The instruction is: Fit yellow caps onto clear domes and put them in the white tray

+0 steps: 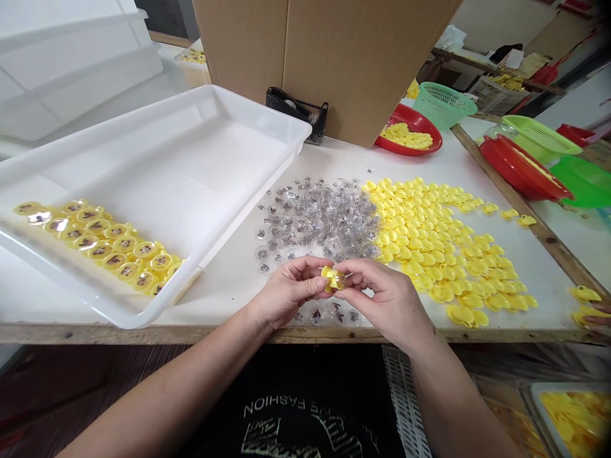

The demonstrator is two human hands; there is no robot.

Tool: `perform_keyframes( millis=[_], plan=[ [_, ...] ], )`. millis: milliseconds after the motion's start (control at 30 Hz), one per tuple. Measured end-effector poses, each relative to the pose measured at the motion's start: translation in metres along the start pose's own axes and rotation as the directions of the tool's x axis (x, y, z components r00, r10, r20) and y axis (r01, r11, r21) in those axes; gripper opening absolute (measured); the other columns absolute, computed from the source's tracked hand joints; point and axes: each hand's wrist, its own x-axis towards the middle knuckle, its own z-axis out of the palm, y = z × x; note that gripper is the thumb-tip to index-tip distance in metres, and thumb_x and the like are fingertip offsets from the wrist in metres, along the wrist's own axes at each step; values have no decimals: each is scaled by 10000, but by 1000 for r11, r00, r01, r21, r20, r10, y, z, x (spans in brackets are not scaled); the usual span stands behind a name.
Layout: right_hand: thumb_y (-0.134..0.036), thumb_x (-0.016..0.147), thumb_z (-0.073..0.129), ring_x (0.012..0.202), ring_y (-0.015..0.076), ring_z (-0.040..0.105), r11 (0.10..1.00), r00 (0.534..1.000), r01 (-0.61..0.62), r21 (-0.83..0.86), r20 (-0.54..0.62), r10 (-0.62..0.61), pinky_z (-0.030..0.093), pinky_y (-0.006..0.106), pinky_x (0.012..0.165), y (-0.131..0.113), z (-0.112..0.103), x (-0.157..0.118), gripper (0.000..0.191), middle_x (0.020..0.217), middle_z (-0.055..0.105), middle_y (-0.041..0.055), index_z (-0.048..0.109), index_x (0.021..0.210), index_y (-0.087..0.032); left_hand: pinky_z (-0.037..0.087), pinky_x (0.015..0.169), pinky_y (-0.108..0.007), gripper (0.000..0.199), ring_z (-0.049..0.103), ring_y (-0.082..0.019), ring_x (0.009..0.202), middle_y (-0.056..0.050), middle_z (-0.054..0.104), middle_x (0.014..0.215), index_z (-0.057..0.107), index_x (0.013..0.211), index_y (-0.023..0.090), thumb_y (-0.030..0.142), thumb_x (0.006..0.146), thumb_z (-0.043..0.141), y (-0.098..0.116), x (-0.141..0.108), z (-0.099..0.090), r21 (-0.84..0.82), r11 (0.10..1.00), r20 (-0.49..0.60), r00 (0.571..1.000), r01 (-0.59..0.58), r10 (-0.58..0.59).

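Note:
Near the table's front edge, my left hand (pixel 291 291) and my right hand (pixel 384 296) pinch one small yellow plastic piece (pixel 333 278) between their fingertips. A clear part seems to lie against its right side. Just beyond my hands is a heap of clear round pieces (pixel 319 216) with small printed figures, and a few more lie under my hands. Many yellow pieces (pixel 420 235) spread to the right of that heap. On the left, a white tray (pixel 248 117) holds rows of yellow pieces with printed round faces (pixel 114 245) along its near side.
A black tape dispenser (pixel 298 111) stands behind the tray, against a large cardboard box (pixel 324 57). Red bowls (pixel 520 168) and green baskets (pixel 442 105) are at the back right. A wooden strip (pixel 525 210) borders the right side. Another person's fingers (pixel 599 318) show at the right edge.

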Motion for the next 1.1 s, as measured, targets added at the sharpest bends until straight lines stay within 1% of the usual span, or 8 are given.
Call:
perform_keyframes(
  millis=[133,267,500,600,733,867,1000,1100],
  plan=[
    [-159,758,716,725,114,638,996,998,-46,82,45,42,549,255,662,0,0,-3,286,894,640,-18,635,1014,-256,537,687,-243,307,648,-127,731,-42,694,837,700,945,156,185,658,806,0,0,0,-4,1000,11,1000,-13,13],
    [-212,781,705,777,145,665,988,993,-114,109,1,114,569,287,718,3,4,-5,278,912,673,6,617,1044,-236,532,696,-238,312,647,-126,750,-47,695,849,701,954,153,175,661,802,-1,1,1,-5,1000,6,1000,-26,26],
    [-146,773,691,745,130,620,999,1000,5,-43,-29,-6,542,272,671,2,1,-5,223,914,636,5,646,966,-248,541,710,-246,332,650,-126,751,-43,695,839,693,974,155,169,661,801,-1,1,1,13,1000,21,1000,-11,11],
    [-198,756,720,633,120,602,996,996,-79,39,38,78,517,251,556,3,-2,-5,246,835,642,-5,642,984,-250,547,676,-230,316,648,-117,723,-38,690,831,691,963,153,185,667,798,-1,0,0,33,999,7,1000,9,-10],
    [-227,791,689,690,147,650,979,988,-146,144,64,139,543,269,611,6,0,-6,198,819,682,3,643,983,-231,544,598,-191,321,649,-109,693,-40,690,851,681,980,161,193,680,790,-1,1,-1,67,997,19,999,36,-37],
    [-169,755,713,741,138,653,992,996,-90,85,-16,92,551,261,676,5,0,-5,276,867,683,-9,629,1010,-235,550,620,-191,327,664,-121,730,-54,698,884,675,996,160,197,690,785,-1,1,-2,60,997,12,999,48,-48],
    [-164,787,678,759,142,629,999,999,29,-31,-22,-29,545,281,698,3,-3,-3,200,886,663,2,644,970,-239,553,638,-199,359,669,-119,707,-51,705,869,672,1029,163,190,689,786,0,2,-1,52,996,2,997,72,-72],
    [-165,788,673,780,152,624,998,998,44,-48,-35,-46,546,291,694,3,-3,-3,191,916,656,14,648,963,-239,551,634,-200,335,670,-120,713,-55,712,888,686,993,158,182,676,792,0,2,0,35,997,-6,997,75,-75]
  ],
)
